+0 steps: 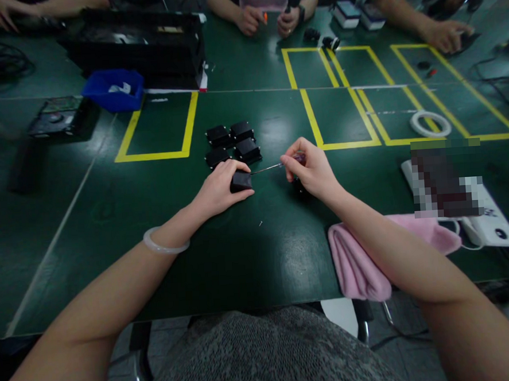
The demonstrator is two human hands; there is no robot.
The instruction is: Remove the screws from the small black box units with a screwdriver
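Observation:
My left hand [223,188] grips a small black box [240,181] on the green table, fingers over its top and thumb along the near side. In my right hand [307,167] is a thin screwdriver [267,168], pinched by its handle and lying nearly level. Its tip meets the right side of the box, though the exact contact is too small to make out. Just beyond the left hand sit several similar black boxes [234,140] in a cluster. A dark object [299,186] is partly hidden beneath the right hand. One tiny screw [260,223] lies nearer me.
A pink cloth [358,264] lies under my right forearm, beside a white power bank [493,222]. Further right is a roll of white tape [430,123]. A blue bin [114,90] and black trays [138,48] stand at the back left. Other people's hands [250,21] work across the table.

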